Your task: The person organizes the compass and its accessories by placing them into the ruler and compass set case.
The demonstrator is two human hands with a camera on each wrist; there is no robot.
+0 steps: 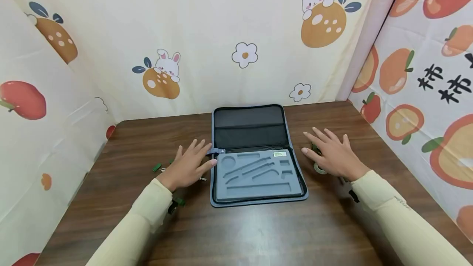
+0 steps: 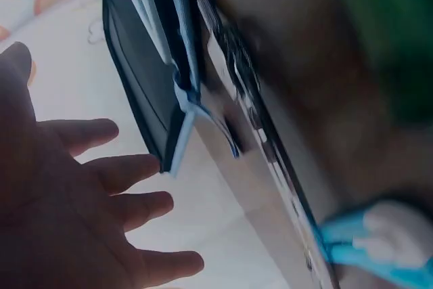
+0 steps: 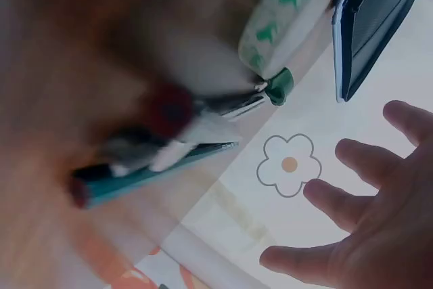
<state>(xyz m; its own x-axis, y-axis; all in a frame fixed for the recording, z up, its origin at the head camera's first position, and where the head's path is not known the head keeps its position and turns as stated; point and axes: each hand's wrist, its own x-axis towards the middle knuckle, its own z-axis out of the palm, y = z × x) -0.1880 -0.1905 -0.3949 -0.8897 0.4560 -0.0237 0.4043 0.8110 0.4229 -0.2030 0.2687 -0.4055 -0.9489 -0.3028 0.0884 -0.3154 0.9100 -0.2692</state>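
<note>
Nearby, on the bench (image 1: 236,237), an unfolded blue case (image 1: 258,203) lay between the hands, its blue-grey insert (image 1: 266,180) shaped with hollows. To its left, the left hand (image 1: 188,165) hung close by, grip slack, fingers spread, near small green pieces (image 1: 157,167). To the right, the right hand (image 1: 334,157) hovered likewise, fingers spread, beside a green-arrowed roll (image 3: 284,11). Beyond the insert, the dark lid (image 1: 251,134) stood before a printed curtain (image 1: 207,24).
</note>
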